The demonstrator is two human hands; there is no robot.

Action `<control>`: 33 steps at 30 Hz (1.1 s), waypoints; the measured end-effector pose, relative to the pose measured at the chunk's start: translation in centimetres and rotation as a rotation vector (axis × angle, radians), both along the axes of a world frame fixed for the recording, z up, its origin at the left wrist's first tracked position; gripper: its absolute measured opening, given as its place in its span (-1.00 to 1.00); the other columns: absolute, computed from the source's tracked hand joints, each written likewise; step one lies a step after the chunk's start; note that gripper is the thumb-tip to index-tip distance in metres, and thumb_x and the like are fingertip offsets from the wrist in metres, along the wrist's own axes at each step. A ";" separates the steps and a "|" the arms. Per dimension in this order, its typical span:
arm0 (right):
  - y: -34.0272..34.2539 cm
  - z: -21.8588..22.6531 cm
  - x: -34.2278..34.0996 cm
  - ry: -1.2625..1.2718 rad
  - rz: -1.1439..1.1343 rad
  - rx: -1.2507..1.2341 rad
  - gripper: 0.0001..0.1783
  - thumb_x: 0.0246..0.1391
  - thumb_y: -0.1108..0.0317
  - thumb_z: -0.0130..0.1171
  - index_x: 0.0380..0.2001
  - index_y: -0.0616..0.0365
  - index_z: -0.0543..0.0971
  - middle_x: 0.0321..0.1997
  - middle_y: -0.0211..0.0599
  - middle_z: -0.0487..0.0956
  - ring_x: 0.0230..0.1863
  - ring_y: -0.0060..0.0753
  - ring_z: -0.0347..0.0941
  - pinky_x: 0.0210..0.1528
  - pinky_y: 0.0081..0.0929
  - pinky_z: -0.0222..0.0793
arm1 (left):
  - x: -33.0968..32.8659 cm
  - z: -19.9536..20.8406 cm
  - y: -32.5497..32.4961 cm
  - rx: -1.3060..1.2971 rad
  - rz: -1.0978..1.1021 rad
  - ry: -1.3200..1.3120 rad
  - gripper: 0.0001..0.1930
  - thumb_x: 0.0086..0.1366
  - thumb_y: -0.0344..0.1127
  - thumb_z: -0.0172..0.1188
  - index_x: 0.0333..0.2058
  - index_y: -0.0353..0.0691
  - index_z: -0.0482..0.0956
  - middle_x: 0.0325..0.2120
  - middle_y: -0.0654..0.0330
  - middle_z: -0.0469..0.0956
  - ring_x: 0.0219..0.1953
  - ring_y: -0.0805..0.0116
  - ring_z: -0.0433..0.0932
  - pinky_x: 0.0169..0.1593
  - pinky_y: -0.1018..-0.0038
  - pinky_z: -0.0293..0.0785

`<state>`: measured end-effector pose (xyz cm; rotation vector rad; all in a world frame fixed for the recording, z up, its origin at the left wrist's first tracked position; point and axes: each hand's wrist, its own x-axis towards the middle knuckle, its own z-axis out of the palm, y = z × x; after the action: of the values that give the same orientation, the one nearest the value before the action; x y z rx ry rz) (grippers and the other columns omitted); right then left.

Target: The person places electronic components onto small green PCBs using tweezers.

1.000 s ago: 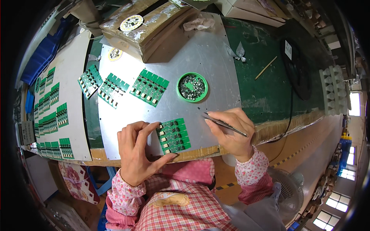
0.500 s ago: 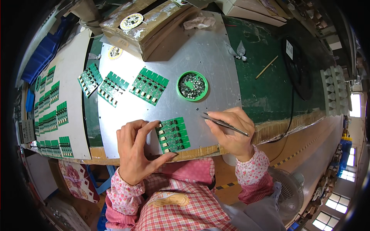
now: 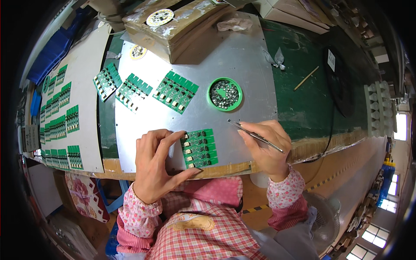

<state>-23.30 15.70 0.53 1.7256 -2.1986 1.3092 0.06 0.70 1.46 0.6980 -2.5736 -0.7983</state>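
My left hand (image 3: 158,162) spans the left side of a green circuit board panel (image 3: 200,148) at the metal plate's near edge. Its forefinger touches the upper left corner and its thumb the lower edge. White square parts and black parts stand in rows on this panel. My right hand (image 3: 269,145) pinches metal tweezers (image 3: 260,138), their tips at a tiny dark component (image 3: 229,120) on the plate; whether they grip it I cannot tell. Beyond the tips sits a round green dish (image 3: 239,104) of small loose components.
Three more circuit board panels (image 3: 175,92) lie at the left of the metal plate (image 3: 253,65). A worn cardboard box (image 3: 184,41) stands behind them. Many boards line a pale board (image 3: 89,93) at far left. A wooden stick (image 3: 306,78) and black reel (image 3: 340,78) lie right.
The tweezers' tips have moved forward to the tiny component on the plate. My left hand keeps its hold on the panel. The whole view has shifted slightly.
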 end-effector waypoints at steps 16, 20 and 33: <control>-3.3 0.9 0.7 -0.134 0.360 0.009 -0.70 -0.10 0.56 0.53 -0.23 0.15 0.74 -0.25 -0.38 0.75 -0.30 -0.40 0.60 -0.33 -0.50 0.55 | 0.3 0.2 -1.7 0.075 -0.107 0.026 -0.23 -0.09 -0.05 0.61 0.14 -0.12 0.58 -0.12 0.15 0.48 -0.13 0.14 0.44 -0.02 0.26 0.33; -3.6 0.6 0.9 -0.129 0.412 0.035 -0.72 -0.10 0.53 0.53 -0.25 0.16 0.74 -0.25 -0.41 0.74 -0.28 -0.40 0.60 -0.30 -0.51 0.56 | 0.4 0.2 -1.6 0.068 -0.115 0.016 -0.24 -0.07 -0.05 0.60 0.15 -0.12 0.58 -0.13 0.17 0.48 -0.14 0.17 0.45 -0.04 0.27 0.32; -4.1 0.5 0.6 -0.109 0.447 0.068 -0.66 -0.14 0.60 0.53 -0.21 0.16 0.75 -0.23 -0.37 0.76 -0.30 -0.40 0.59 -0.30 -0.50 0.54 | 0.3 0.3 -1.8 0.058 -0.122 -0.002 -0.24 -0.07 -0.09 0.59 0.16 -0.14 0.58 -0.14 0.18 0.49 -0.15 0.20 0.44 -0.05 0.28 0.30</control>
<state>-22.74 11.62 1.06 2.3219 -1.9992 1.4515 0.38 -1.15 1.75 0.5628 -2.6249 -0.9146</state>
